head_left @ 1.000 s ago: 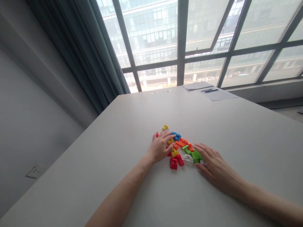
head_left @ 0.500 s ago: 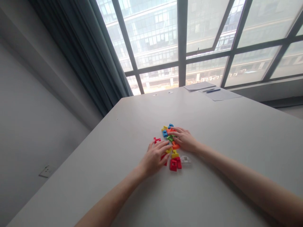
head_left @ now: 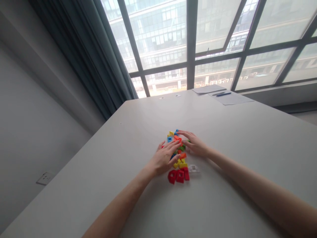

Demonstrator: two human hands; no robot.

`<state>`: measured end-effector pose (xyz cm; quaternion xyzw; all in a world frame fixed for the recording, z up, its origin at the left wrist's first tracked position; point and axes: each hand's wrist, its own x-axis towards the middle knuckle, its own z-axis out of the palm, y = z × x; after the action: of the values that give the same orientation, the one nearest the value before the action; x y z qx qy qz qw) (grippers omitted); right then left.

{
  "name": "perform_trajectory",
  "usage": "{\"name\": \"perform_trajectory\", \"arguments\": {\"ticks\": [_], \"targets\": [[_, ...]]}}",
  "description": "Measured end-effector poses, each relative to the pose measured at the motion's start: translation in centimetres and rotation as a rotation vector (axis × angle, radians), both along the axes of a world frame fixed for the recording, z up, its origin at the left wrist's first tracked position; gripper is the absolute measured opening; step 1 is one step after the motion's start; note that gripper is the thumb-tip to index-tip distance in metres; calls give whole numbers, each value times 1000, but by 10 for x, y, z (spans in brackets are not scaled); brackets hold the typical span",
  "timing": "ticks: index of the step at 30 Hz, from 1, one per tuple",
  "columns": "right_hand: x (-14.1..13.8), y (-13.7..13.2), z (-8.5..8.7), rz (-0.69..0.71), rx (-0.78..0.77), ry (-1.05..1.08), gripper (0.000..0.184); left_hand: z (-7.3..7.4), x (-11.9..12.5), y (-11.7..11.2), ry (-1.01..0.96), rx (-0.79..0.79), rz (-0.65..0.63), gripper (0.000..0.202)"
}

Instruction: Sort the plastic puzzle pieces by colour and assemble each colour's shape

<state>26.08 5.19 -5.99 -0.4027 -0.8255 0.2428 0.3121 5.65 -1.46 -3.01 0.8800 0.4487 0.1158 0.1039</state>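
Several small coloured plastic blocks lie in a loose heap on the white table. My left hand (head_left: 164,158) rests over the heap's left side, fingers stretched out and covering part of it. From the right, my right hand (head_left: 195,143) reaches along the far edge with its fingers extended, close to a blue block (head_left: 176,132). Orange blocks (head_left: 182,155) and green ones (head_left: 182,148) lie between the hands. Nearer to me are yellow blocks (head_left: 183,163), red blocks (head_left: 180,176) and a clear piece (head_left: 194,169). A light-blue block (head_left: 169,139) and a yellow one sit at the far left.
Papers (head_left: 235,99) with a dark pen (head_left: 224,94) on them lie at the table's far right. Two small white discs (head_left: 178,96) are near the far edge. A dark curtain (head_left: 99,66) hangs at the left beside large windows (head_left: 160,39).
My left hand has moved right and slightly farther over the heap, uncovering red blocks at the near side. My right hand has shifted a little to the right. Some blocks have shifted.
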Motion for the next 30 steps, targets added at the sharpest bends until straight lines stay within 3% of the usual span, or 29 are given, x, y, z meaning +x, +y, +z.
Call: {"name": "perform_trajectory", "arguments": {"ticks": [5, 10, 15, 17, 21, 26, 30], "targets": [[-5, 13, 2, 35, -61, -250, 42, -7, -27, 7, 81, 31, 152, 45], [-3, 21, 2, 69, -67, -155, 33, -17, -54, 18, -123, 100, 283, 36], [5, -7, -2, 75, -80, -77, 31, -28, -59, 35, -300, 57, 448, 56], [5, -26, -2, 110, -46, -99, 38, -29, -55, 40, -313, -15, 436, 55], [-4, -45, 5, 204, 11, -157, 38, -25, -43, 49, -351, -90, 282, 48], [-14, -11, 9, 18, 231, -211, 30, -20, -29, 56, -420, -93, 152, 39], [-7, 16, -3, 37, 156, -193, 36, -14, -21, 41, -396, -37, 136, 37]]}}
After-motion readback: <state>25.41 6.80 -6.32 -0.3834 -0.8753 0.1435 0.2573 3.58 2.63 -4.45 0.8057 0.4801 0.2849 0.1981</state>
